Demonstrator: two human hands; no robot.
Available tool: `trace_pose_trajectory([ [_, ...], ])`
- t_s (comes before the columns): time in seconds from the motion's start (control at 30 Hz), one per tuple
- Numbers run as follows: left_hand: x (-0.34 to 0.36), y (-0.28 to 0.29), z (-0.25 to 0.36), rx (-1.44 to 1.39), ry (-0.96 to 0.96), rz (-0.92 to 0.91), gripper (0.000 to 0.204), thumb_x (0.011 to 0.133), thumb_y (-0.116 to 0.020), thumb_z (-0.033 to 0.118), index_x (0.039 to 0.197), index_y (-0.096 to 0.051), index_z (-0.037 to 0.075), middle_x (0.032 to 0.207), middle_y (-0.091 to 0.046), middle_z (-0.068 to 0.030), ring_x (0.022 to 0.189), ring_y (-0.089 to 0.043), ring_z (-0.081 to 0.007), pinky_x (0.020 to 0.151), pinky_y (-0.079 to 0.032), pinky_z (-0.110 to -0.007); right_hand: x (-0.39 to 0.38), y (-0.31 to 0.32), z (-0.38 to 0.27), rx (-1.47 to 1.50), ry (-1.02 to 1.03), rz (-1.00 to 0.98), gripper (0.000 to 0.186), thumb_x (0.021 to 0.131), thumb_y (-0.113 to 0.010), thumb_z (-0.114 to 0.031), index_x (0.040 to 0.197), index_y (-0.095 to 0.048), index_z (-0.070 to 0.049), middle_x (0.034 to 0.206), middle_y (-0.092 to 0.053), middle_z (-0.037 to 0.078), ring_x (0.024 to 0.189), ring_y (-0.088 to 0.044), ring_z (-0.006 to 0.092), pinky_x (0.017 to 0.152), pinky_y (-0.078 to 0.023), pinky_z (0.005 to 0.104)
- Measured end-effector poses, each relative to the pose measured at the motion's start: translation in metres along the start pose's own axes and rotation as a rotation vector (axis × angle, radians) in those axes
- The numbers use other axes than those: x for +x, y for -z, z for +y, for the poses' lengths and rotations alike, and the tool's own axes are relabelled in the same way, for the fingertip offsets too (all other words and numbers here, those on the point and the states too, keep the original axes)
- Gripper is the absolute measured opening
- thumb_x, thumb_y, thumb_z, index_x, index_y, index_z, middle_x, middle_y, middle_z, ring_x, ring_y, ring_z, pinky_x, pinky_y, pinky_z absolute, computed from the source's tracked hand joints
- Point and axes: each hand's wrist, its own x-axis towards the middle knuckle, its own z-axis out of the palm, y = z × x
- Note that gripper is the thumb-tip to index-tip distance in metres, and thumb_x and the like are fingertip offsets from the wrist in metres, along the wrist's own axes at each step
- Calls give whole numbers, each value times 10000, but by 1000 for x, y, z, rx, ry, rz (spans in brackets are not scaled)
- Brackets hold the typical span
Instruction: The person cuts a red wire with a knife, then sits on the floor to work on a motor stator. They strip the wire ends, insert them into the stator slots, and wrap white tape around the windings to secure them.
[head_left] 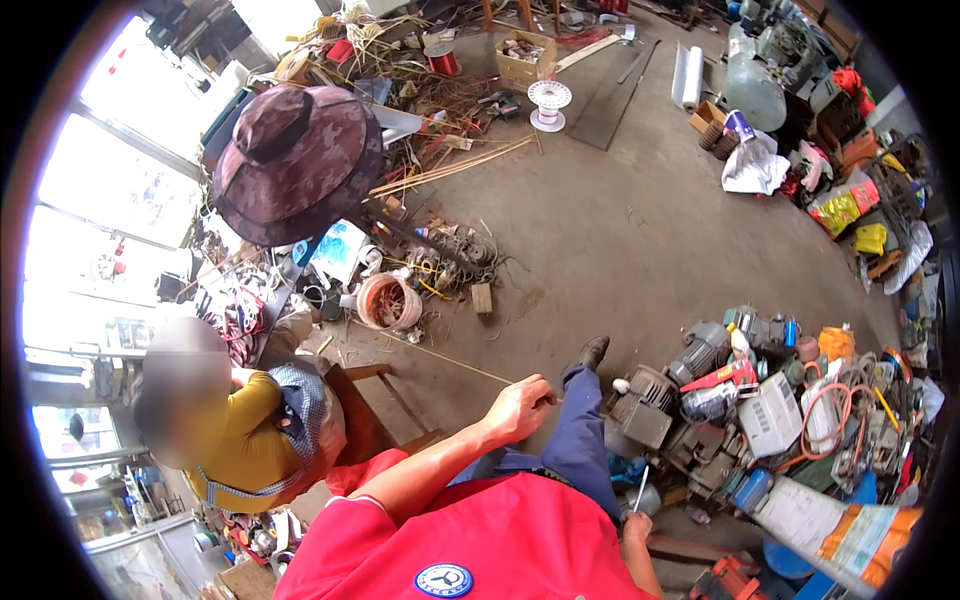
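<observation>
My left hand (pixel 520 408) is raised in front of my red shirt, its fingers curled closed. A thin pale strip (pixel 440 355) runs from beside the bucket up to this hand; whether the fingers grip it or it passes behind them is unclear. Low at my right side, my right hand (pixel 637 527) is closed around a slim, silvery rod-like tool (pixel 642 488) that points up. My leg in blue trousers (pixel 580 440) and a dark shoe (pixel 594 352) show between the hands.
A seated person in a mustard top (pixel 235 430) is at my left, near a large camouflage hat (pixel 300 160). A pink bucket (pixel 388 302) stands beyond. Motors (pixel 700 350) and tools crowd the right. A white spool (pixel 549 105) stands on the concrete floor (pixel 640 240).
</observation>
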Motion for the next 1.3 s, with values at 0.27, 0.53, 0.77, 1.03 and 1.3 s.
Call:
trace_pose_trajectory([
  [0.27,142,16,15,121,242,191,201,838,-574,45,1017,-655,4,950,-625,-164,875,-639,-321,774,-520,-391,186,-17,-272,-115,235,-186,95,919,-581,-97,883,-622,-19,594,-571,80,431,-549,187,367,-378,323],
  [0.53,249,35,24,44,362,224,223,891,-621,157,1035,-673,-7,938,-641,-157,859,-639,-295,773,-514,-374,284,20,-547,176,491,-118,141,970,-574,-174,883,-572,-63,676,-546,13,477,-524,117,383,-375,253],
  [0.77,342,65,-6,25,388,193,251,921,-599,220,1037,-651,5,1018,-649,-200,978,-629,-381,859,-502,-439,323,-21,-541,-11,195,-179,140,995,-564,-152,892,-550,-58,667,-567,48,477,-547,160,372,-398,297],
  [1.03,493,151,-59,91,318,138,255,896,-607,211,1016,-632,-13,1026,-651,-229,1004,-622,-408,868,-500,-461,268,-57,-592,-136,126,-164,134,970,-578,-142,1019,-566,-18,710,-591,61,528,-582,166,414,-419,302],
  [1.3,553,217,-97,-72,490,371,281,904,-608,205,1048,-666,-30,983,-692,-193,933,-672,-296,824,-522,-397,279,-113,-778,-201,227,-173,117,960,-577,-161,931,-589,-48,691,-573,32,502,-545,134,399,-394,271],
])
